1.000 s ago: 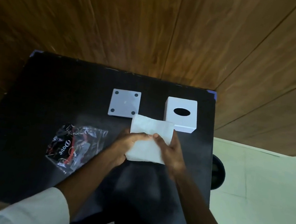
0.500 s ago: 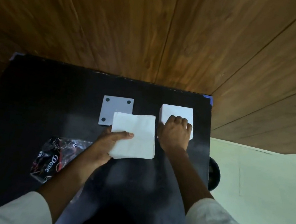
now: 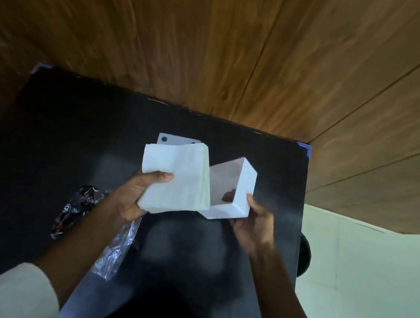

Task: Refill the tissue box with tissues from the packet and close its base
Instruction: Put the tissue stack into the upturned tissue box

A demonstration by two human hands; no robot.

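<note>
My left hand grips a thick stack of white tissues, lifted off the black table. My right hand holds the white tissue box up, tipped so its open underside faces me; a fingertip shows through the oval slot inside. The stack's right edge overlaps the box's opening. The grey base plate with black corner dots lies on the table behind the stack, mostly hidden.
The emptied clear plastic packet with black and red print lies on the table at the left, partly under my left forearm. A wood-panelled wall rises behind the table. Pale floor and a dark round object lie off the right edge.
My right hand has lifted the box off the table and turned its open bottom toward me. My left hand has raised the tissue stack next to it.
</note>
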